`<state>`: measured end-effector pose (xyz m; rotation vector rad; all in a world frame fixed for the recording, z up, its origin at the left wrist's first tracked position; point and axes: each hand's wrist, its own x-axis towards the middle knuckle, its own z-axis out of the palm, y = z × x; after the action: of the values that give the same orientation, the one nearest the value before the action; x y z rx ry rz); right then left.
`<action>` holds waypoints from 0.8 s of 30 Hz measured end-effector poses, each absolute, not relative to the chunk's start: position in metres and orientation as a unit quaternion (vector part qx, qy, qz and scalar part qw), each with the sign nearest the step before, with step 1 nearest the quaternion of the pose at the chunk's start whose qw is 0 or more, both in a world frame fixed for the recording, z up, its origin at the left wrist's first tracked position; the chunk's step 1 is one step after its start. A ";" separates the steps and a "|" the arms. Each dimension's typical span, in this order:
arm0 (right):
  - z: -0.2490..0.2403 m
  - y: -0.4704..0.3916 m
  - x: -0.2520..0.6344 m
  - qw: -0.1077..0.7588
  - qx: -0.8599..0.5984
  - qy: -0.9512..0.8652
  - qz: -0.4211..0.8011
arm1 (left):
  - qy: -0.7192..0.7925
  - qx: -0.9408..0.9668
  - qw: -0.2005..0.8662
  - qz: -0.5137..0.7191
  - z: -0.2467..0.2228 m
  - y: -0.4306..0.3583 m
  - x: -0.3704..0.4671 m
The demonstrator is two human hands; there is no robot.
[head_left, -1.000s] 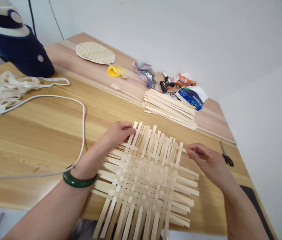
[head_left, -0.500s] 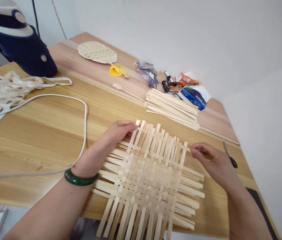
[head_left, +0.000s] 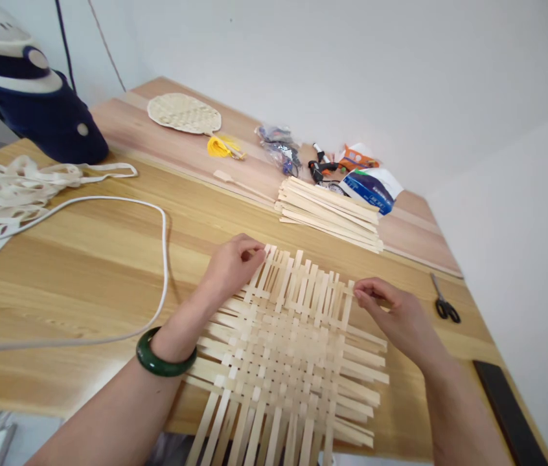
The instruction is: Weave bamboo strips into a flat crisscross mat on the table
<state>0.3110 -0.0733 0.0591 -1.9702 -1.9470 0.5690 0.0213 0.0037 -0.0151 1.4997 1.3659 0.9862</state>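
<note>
A partly woven mat of pale bamboo strips (head_left: 286,353) lies in front of me, with loose strip ends on all sides and its near ends reaching past the table's front edge. My left hand (head_left: 236,264), below a green bangle (head_left: 164,362), is closed in a pinch on a strip end at the mat's far left corner. At the far right corner my right hand (head_left: 398,320) pinches the end of a bamboo strip between thumb and fingers. It appears to be one crosswise strip running between both hands, though the uprights partly cover it.
Beyond the mat lies a stack of loose strips (head_left: 330,213). Scissors (head_left: 444,304) and a black bar (head_left: 510,408) are at right. A woven fan (head_left: 184,113), a glue gun (head_left: 322,169) and a blue box (head_left: 368,189) sit farther back. White cord (head_left: 164,259) loops at left.
My right hand has shifted slightly left, closer to the mat's corner, and less strip shows beyond the last upright. My left hand still pinches the far left corner. The view has tilted slightly.
</note>
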 end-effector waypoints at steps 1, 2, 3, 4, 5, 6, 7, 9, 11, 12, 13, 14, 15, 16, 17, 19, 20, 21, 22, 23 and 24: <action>0.056 -0.072 0.308 0.157 -0.683 -0.683 0.205 | 0.548 0.627 0.400 0.383 -0.016 0.004 0.020; 0.053 -0.070 0.305 0.158 -0.680 -0.685 0.209 | 0.548 0.653 0.372 0.367 -0.016 0.004 0.018; 0.049 -0.069 0.302 0.158 -0.678 -0.686 0.211 | 0.549 0.679 0.345 0.345 -0.016 0.004 0.016; 0.045 -0.067 0.299 0.157 -0.676 -0.688 0.211 | 0.548 0.703 0.318 0.323 -0.015 0.004 0.014; 0.041 -0.067 0.296 0.155 -0.675 -0.691 0.207 | 0.545 0.726 0.291 0.301 -0.014 0.004 0.012; 0.036 -0.066 0.293 0.152 -0.672 -0.697 0.199 | 0.542 0.747 0.266 0.280 -0.013 0.004 0.010; 0.031 -0.066 0.291 0.147 -0.668 -0.706 0.185 | 0.539 0.764 0.243 0.258 -0.012 0.003 0.009; 0.023 -0.068 0.288 0.133 -0.660 -0.726 0.144 | 0.537 0.787 0.216 0.214 -0.008 0.002 0.008; 0.016 -0.072 0.289 0.117 -0.664 -0.731 0.105 | 0.537 0.799 0.202 0.178 -0.005 -0.002 0.008; 0.013 -0.074 0.291 0.110 -0.673 -0.726 0.090 | 0.541 0.800 0.195 0.170 -0.003 -0.005 0.008; 0.010 -0.076 0.294 0.104 -0.684 -0.718 0.078 | 0.545 0.799 0.187 0.172 -0.002 -0.010 0.008; 0.007 -0.079 0.298 0.100 -0.694 -0.710 0.068 | 0.547 0.797 0.175 0.185 -0.002 -0.016 0.007; 0.004 -0.082 0.302 0.100 -0.700 -0.705 0.062 | 0.544 0.798 0.158 0.205 -0.002 -0.023 0.006; 0.001 -0.086 0.306 0.102 -0.701 -0.704 0.058 | 0.533 0.804 0.140 0.226 -0.003 -0.032 0.005; -0.002 -0.089 0.310 0.108 -0.699 -0.705 0.055 | 0.513 0.813 0.124 0.246 -0.004 -0.041 0.004; -0.007 -0.094 0.315 0.131 -0.690 -0.710 0.056 | 0.459 0.844 0.114 0.252 -0.010 -0.061 0.002; -0.009 -0.096 0.315 0.147 -0.683 -0.713 0.058 | 0.436 0.859 0.108 0.244 -0.014 -0.070 0.001; -0.011 -0.096 0.315 0.164 -0.675 -0.716 0.062 | 0.418 0.873 0.101 0.232 -0.018 -0.077 0.002; -0.012 -0.096 0.314 0.182 -0.667 -0.719 0.068 | 0.406 0.883 0.096 0.217 -0.023 -0.083 0.003; -0.012 -0.095 0.312 0.198 -0.659 -0.721 0.076 | 0.399 0.890 0.090 0.204 -0.028 -0.088 0.004; -0.012 -0.094 0.310 0.213 -0.653 -0.722 0.085 | 0.396 0.894 0.084 0.191 -0.032 -0.092 0.006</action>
<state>0.3102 -0.0939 -0.0118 -1.8119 -2.0046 0.2364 0.0060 -0.0916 -0.0321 2.6675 1.1810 0.5713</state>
